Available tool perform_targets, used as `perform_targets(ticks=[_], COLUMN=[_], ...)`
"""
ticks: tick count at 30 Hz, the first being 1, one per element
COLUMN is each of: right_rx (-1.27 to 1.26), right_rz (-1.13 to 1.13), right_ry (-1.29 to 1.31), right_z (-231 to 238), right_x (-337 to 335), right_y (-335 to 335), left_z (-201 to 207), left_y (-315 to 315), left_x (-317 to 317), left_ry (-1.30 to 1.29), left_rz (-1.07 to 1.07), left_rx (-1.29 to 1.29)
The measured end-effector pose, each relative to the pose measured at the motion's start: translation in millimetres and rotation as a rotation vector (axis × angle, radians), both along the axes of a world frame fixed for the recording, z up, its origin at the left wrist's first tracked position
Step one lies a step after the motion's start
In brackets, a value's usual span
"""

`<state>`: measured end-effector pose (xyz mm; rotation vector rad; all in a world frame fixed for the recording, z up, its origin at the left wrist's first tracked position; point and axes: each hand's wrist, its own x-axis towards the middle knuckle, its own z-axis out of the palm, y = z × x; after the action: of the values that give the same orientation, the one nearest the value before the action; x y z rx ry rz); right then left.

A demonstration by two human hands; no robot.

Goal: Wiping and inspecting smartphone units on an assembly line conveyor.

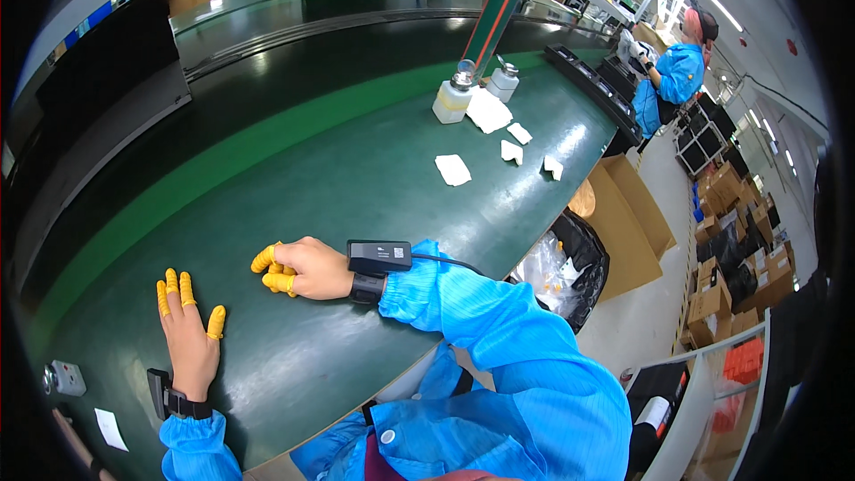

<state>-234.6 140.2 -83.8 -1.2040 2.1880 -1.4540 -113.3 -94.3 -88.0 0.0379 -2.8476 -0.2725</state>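
Observation:
My left hand lies flat on the green worktop, fingers stretched out and thumb apart, with yellow finger cots on the fingertips. It holds nothing. To its right, my right hand rests over the same worktop with its yellow-covered fingers loosely bent. A small gap shows between them, and no object is visible there. A black box-shaped device with a cable sits on my right wrist above a dark strap. Another dark device is strapped to my left wrist.
Two pump bottles stand at the far side near white cloth pieces. A small bottle and white paper lie at left. A black-lined bin and cardboard box flank the right edge. Farther off, a person works.

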Motion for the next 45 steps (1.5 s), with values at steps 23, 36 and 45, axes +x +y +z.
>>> perform_targets(ticks=[23,36,45], right_rx=[0.093,0.104,0.073], right_rz=[-0.024,-0.024,-0.028], right_ry=[-0.228,-0.238,-0.218], right_z=[15.0,17.4,13.5], right_x=[7.9,7.0,7.2], right_y=[6.0,4.6,4.1], left_z=[0.1,-1.3,-6.1], left_y=[1.7,0.9,0.0], left_x=[0.3,-1.5,-1.5], left_ry=[-0.002,-0.025,0.003], left_rz=[0.016,0.015,0.014], left_rx=[-0.042,-0.053,-0.053])
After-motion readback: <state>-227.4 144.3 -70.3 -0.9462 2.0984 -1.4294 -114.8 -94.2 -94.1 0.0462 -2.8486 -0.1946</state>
